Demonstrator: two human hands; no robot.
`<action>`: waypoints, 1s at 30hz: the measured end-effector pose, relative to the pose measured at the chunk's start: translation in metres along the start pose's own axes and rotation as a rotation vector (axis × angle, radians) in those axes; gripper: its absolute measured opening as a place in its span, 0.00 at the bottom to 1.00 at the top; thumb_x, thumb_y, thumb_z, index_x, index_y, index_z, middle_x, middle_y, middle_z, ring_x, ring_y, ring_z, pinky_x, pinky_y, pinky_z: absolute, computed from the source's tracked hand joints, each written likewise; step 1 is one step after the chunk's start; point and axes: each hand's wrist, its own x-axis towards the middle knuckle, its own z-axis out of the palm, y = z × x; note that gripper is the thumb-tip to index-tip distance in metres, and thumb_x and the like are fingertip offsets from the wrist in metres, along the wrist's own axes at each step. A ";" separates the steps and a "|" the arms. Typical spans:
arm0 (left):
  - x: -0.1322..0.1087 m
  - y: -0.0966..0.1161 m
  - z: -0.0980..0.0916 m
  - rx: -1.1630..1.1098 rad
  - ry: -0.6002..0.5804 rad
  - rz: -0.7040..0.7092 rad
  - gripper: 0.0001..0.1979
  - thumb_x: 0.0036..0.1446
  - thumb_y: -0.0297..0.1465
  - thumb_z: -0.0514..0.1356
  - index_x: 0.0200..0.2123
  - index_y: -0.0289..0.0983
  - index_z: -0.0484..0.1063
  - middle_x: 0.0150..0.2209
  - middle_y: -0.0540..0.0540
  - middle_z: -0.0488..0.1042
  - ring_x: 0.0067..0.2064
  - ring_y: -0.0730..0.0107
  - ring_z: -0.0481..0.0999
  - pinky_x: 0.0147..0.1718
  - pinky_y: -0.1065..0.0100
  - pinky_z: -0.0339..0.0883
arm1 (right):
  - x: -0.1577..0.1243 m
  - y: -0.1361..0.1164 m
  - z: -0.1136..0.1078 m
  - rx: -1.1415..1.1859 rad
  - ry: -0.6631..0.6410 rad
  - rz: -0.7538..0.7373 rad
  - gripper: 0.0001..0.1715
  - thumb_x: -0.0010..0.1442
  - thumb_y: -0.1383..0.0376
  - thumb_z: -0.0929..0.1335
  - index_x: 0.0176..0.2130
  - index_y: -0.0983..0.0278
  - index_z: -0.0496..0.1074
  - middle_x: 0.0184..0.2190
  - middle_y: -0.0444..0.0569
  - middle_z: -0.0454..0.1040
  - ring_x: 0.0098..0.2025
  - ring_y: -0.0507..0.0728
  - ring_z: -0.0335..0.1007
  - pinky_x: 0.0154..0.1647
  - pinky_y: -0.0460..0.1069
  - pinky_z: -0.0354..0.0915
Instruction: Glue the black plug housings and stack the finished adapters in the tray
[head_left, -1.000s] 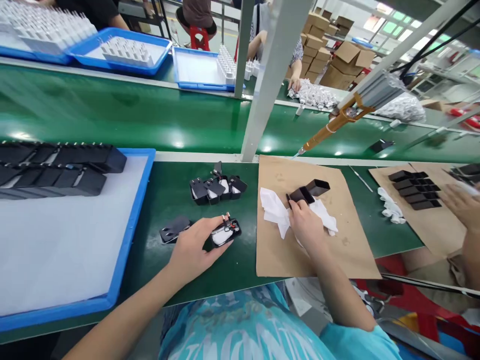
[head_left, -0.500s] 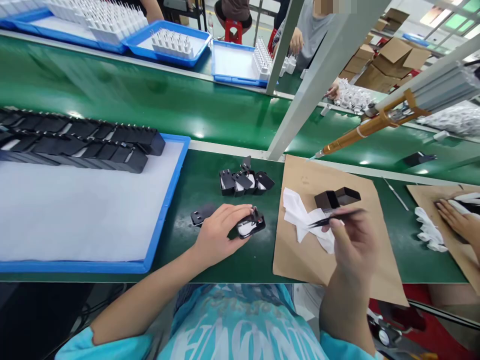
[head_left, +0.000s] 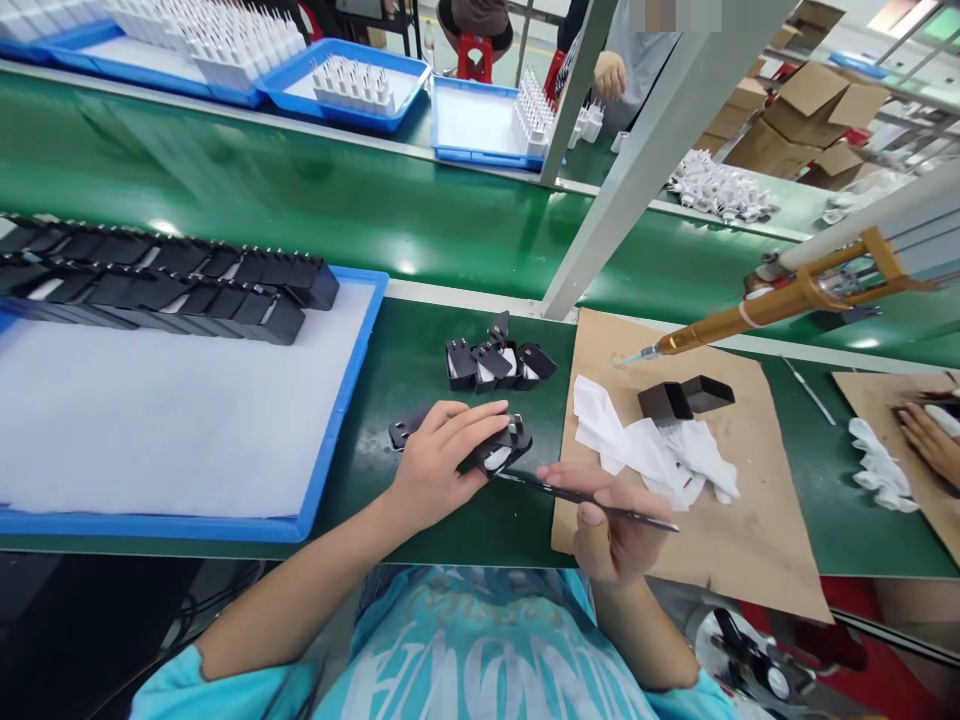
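On the green bench my left hand (head_left: 444,456) is closed around a black plug-in adapter housing (head_left: 513,440), white material showing inside it. Between the thumb and fingers of my right hand (head_left: 619,515) is a pair of dark tweezers (head_left: 577,494), their tips at the housing's near edge. Partly behind my left hand lies a dark adapter piece (head_left: 403,430). Just beyond stands a group of similar black adapters (head_left: 495,360) with tilted covers. To the right, white wipes (head_left: 637,450) and black empty cases (head_left: 666,402) rest on brown paper (head_left: 739,500).
A blue tray (head_left: 300,510) on the left holds rows of black adapters (head_left: 270,315). An orange dispenser (head_left: 739,320) hangs over the paper, its nozzle pointing left. A slanted white post (head_left: 637,150) rises behind. At far right is a co-worker's hand (head_left: 930,440).
My right hand has come left from above the wipes, bringing the tweezers to the housing. The dispenser hangs lower and further over the paper. The housing's cover sits flatter under my left fingers.
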 end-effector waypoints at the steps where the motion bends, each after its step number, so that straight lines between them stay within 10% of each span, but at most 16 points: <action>1: 0.000 0.000 0.000 -0.004 0.003 0.005 0.21 0.57 0.20 0.59 0.53 0.41 0.66 0.53 0.44 0.77 0.46 0.64 0.73 0.44 0.59 0.72 | 0.000 0.000 0.000 0.007 -0.004 -0.002 0.15 0.64 0.71 0.64 0.49 0.56 0.60 0.38 0.48 0.82 0.41 0.59 0.81 0.36 0.59 0.79; 30: 0.003 0.002 -0.004 -0.251 -0.096 -0.094 0.21 0.57 0.30 0.65 0.53 0.40 0.67 0.49 0.43 0.79 0.47 0.64 0.79 0.46 0.64 0.73 | 0.015 0.005 -0.002 0.025 0.021 -0.108 0.13 0.64 0.70 0.64 0.48 0.58 0.63 0.38 0.49 0.82 0.40 0.59 0.82 0.34 0.57 0.79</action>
